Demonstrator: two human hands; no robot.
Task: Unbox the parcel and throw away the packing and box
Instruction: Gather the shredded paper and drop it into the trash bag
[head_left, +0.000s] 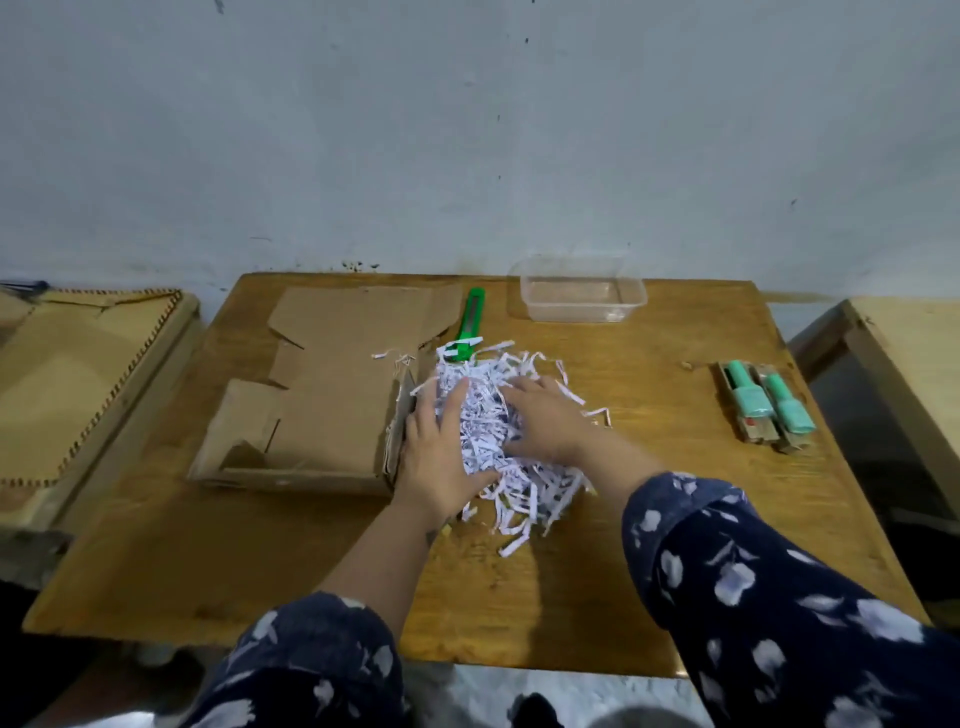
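So both hands, left hand (439, 457) and right hand (545, 418), were spread flat, cupping the shredded paper (493, 441) (white strips everywhere). Pile sat just right of the flattened box (332, 384), touching the green cutter (469, 325).

One wooden table (519, 597), one flattened cardboard box (322, 395), one pile of shredded paper (493, 431), one green utility knife (469, 325), one clear plastic container (582, 296), two green-capped bottles (763, 405), two hands (441, 457).

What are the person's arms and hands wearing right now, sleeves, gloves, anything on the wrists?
Both arms wear loose dark navy fabric sleeves printed with white leaf-like shapes, ending partway along the forearm. The left hand and right hand are bare: no gloves. No rings, watch or bracelets show from this view.
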